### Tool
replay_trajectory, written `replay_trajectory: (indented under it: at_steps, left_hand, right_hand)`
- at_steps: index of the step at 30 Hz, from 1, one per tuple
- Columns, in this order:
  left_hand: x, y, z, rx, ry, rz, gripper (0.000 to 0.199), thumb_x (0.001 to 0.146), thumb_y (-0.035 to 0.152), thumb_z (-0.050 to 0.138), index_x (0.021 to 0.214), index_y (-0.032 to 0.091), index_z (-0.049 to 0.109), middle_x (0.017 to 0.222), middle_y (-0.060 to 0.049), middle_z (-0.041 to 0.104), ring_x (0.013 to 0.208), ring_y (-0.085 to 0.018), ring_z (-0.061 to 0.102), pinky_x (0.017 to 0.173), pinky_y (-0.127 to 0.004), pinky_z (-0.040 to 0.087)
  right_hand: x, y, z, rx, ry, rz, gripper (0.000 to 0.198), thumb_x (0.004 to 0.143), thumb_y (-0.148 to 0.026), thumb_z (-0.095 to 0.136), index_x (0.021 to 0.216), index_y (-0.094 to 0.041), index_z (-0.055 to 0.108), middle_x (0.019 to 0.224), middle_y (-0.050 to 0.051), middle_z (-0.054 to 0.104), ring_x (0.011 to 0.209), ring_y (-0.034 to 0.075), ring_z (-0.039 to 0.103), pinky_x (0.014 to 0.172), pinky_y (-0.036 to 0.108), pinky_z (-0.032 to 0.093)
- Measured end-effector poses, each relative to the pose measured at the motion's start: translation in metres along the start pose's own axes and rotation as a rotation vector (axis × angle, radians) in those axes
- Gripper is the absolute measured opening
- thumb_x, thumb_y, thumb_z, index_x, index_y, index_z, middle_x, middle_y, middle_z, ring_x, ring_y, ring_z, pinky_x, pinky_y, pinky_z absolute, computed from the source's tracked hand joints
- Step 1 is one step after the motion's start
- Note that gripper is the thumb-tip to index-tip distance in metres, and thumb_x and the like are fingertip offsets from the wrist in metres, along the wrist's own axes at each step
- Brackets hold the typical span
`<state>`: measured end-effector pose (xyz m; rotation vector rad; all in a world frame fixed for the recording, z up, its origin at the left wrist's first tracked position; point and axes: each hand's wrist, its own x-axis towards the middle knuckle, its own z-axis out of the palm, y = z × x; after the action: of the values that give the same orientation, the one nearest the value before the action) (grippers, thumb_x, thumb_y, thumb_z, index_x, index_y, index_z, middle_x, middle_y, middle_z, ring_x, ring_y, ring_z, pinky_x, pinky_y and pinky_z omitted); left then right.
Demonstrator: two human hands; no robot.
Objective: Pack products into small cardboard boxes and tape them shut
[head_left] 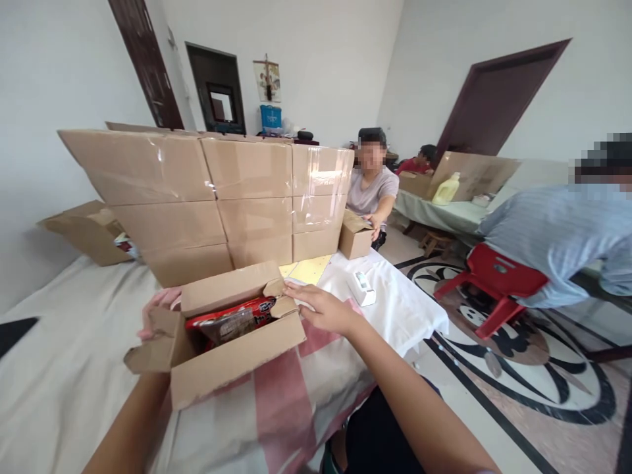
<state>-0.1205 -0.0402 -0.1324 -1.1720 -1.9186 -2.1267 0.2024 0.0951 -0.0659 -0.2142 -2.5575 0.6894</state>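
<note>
An open cardboard box (237,367) stands before me on the cloth, its flaps raised and spread. Inside lies a red plastic packet (234,322) with dark printing and a clear window. My right hand (323,308) rests at the box's right end, fingers stretched out and touching the small end flaps (282,304). My left forearm (143,401) reaches up to the box's left end, where the left end flap (157,345) covers most of the hand. A blurred pink shape (155,309) shows beyond that flap; I cannot make out what it is.
Stacked taped cartons (254,171) form a wall behind the box. At the table's far corner a person holds a smaller carton (355,236). A white device (362,288) lies on the right. Another person sits on a red chair (503,270) further right.
</note>
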Motion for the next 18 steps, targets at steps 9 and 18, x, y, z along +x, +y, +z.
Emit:
replay_trajectory:
  at_steps: [9, 18]
  left_hand:
    - [-0.01, 0.012, -0.03, -0.025, -0.111, 0.294, 0.049, 0.083, 0.069, 0.063, 0.072, 0.022, 0.071, 0.11, -0.004, 0.054, 0.101, -0.023, 0.057, 0.111, -0.046, 0.042]
    - [-0.001, -0.023, -0.027, -0.15, -0.33, 0.065, 0.061, 0.076, 0.064, 0.068, 0.123, 0.026, 0.064, 0.159, -0.008, 0.039, 0.151, -0.038, 0.025, 0.126, -0.058, 0.012]
  right_hand:
    - [-0.005, -0.014, 0.004, 0.011, 0.051, 0.147, 0.056, 0.097, -0.047, 0.059, 0.147, -0.023, 0.053, 0.155, 0.01, 0.048, 0.145, 0.024, 0.045, 0.12, 0.044, 0.037]
    - [0.009, -0.02, 0.026, 0.085, 0.232, 0.34, 0.04, 0.089, -0.022, 0.059, 0.128, -0.026, 0.065, 0.132, 0.003, 0.069, 0.121, 0.022, 0.064, 0.106, 0.038, 0.05]
